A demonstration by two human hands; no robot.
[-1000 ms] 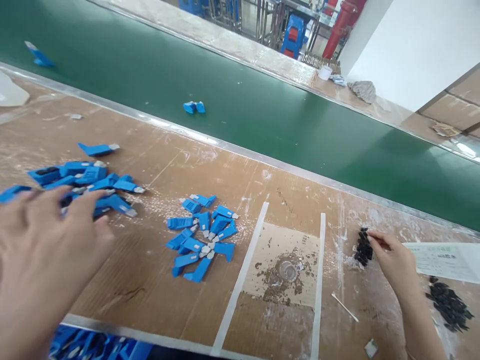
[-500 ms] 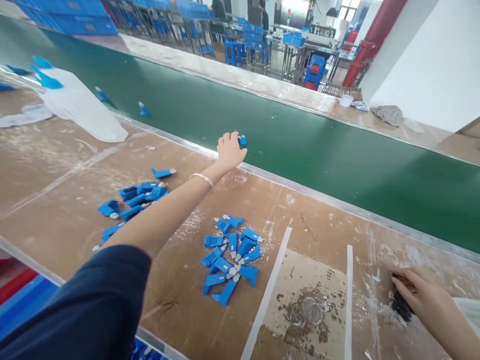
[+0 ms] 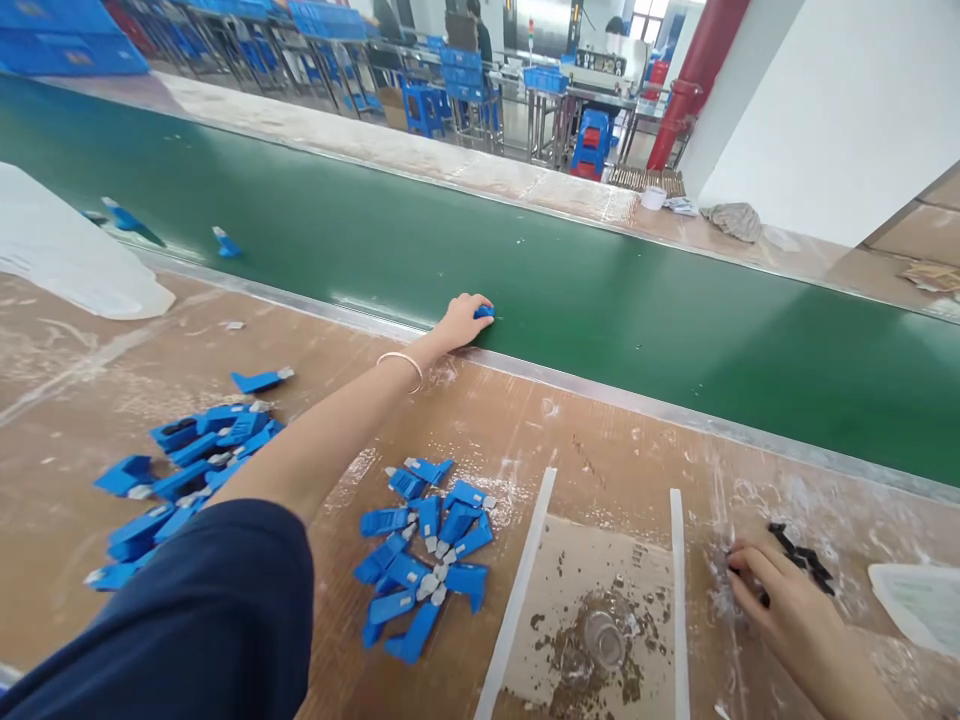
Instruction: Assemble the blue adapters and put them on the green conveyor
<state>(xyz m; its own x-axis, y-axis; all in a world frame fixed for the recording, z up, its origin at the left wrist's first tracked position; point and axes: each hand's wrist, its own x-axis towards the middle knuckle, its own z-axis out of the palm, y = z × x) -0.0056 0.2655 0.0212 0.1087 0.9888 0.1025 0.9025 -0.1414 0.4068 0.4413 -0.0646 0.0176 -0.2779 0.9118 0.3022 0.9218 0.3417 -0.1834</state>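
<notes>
My left hand [image 3: 459,322] reaches over the near edge of the green conveyor belt [image 3: 570,300], fingers and thumb closed round a small blue plastic part [image 3: 484,312]. At the right, my right hand [image 3: 795,615] is low over the brown worktop, its fingertips pinched on a small black piece, mostly hidden. Just behind that hand lies a little heap of black pieces [image 3: 806,562]. A cluster of blue plastic parts [image 3: 431,520] with grey tips sits in the middle of the worktop. Another blue pile [image 3: 199,450] lies left of my forearm, partly covered by it.
Two white tape strips [image 3: 517,600] flank a stained sheet with a small clear round cup [image 3: 604,640]. Two upright blue parts [image 3: 225,243] stand on the belt at left. A white sheet-like piece [image 3: 67,245] overlaps the belt's edge. Stools [image 3: 592,140] and people are beyond.
My left hand has closed round the blue part on the belt. My right hand has moved left from the black heap, a black piece at its fingertips. The view has shifted right.
</notes>
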